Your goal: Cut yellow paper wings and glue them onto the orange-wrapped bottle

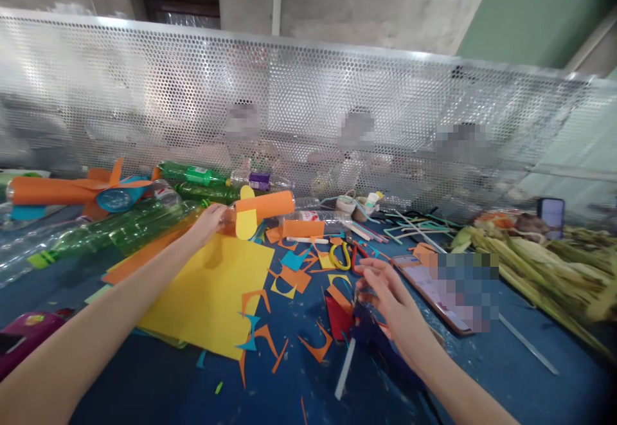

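Head view shows the left hand (218,217) closed on the near end of an orange paper tube with rounded yellow paper wings (265,205), its fingers narrowed around the end. The tube lies sideways beyond a large flat sheet of yellow paper (207,290), in front of the green plastic bottles (212,192); whether it touches the table cannot be told.

The right hand (385,293) is well apart from it, its fingers loosely bent and parted just above a dark blue glue gun (373,334); I cannot tell whether the two touch. A translucent white stick (345,370) lies beside the gun, near a flat red piece (337,317). Scissors with yellow handles (340,256) are between the two hands, among cut orange, blue and yellow paper scraps (295,278) strewn over the blue tabletop (159,386).

Right of the right hand lies a large phone with a lit screen (429,287), and beyond it a heap of pale green corn husks (535,264). A perforated silver metal panel (299,90) stands along the far edge.
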